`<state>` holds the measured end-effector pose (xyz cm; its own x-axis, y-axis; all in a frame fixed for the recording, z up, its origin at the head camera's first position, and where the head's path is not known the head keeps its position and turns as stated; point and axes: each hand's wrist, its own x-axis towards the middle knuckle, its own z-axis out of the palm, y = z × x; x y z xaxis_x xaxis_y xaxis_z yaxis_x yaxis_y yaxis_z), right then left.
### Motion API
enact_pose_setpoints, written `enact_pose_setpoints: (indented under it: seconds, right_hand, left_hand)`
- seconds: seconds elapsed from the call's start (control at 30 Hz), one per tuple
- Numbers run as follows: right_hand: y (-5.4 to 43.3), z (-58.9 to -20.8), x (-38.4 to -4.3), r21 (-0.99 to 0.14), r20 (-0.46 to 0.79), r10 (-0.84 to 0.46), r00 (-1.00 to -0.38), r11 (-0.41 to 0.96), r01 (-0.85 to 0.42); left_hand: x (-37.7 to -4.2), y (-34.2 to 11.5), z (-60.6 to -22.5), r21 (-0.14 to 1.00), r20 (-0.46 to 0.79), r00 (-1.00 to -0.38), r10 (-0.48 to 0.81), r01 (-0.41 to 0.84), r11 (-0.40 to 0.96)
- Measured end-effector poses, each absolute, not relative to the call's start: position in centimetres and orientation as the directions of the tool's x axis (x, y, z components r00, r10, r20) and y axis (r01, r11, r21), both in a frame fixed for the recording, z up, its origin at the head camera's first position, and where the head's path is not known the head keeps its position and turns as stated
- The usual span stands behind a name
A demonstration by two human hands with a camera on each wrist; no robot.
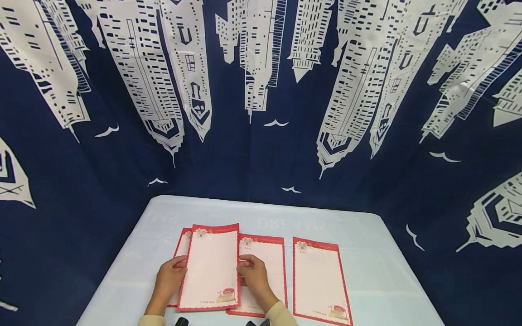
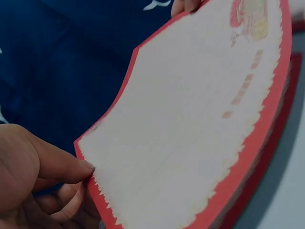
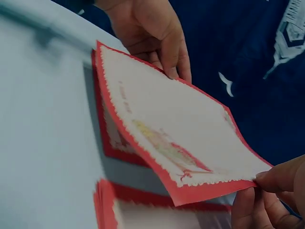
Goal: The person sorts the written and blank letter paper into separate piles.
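Between both hands a red-bordered sheet of paper (image 1: 210,267) is raised at a slant and bows slightly. My left hand (image 1: 169,278) pinches its left edge, thumb on the printed face, as the left wrist view shows closely. On the opposite edge, my right hand (image 1: 254,276) pinches it between thumb and fingers. A small flower print sits at its top left and a coloured picture at its bottom right. Beneath it, a similar red-bordered paper (image 1: 183,244) lies partly hidden on the left. Another red-bordered pile (image 1: 267,267) is overlapped by the right hand.
A further red-bordered paper (image 1: 320,280) lies to the right on the white table (image 1: 379,280). In the right wrist view, the near pile (image 3: 102,205) shows layered edges. Behind the table hangs a dark blue cloth (image 1: 261,158) with white buildings and birds.
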<state>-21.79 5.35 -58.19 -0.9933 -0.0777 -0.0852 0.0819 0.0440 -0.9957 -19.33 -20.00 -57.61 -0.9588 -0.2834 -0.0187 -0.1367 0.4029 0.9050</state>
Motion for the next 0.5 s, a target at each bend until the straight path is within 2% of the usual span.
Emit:
enact_pose_setpoints:
  seconds: [0.23, 0.5]
  right_hand:
    - [1.8, -58.4, -22.0, -0.994, -0.082, -0.091, -0.992, 0.075, 0.075]
    - [0.2, -59.1, -22.2, -0.982, -0.072, -0.101, -0.992, 0.184, 0.053]
  left_hand:
    - [-20.1, -23.8, -57.7, 0.862, -0.05, -0.958, -0.282, -0.184, 0.472]
    - [-20.8, -24.9, -57.9, 0.805, -0.056, -0.96, -0.275, -0.206, 0.557]
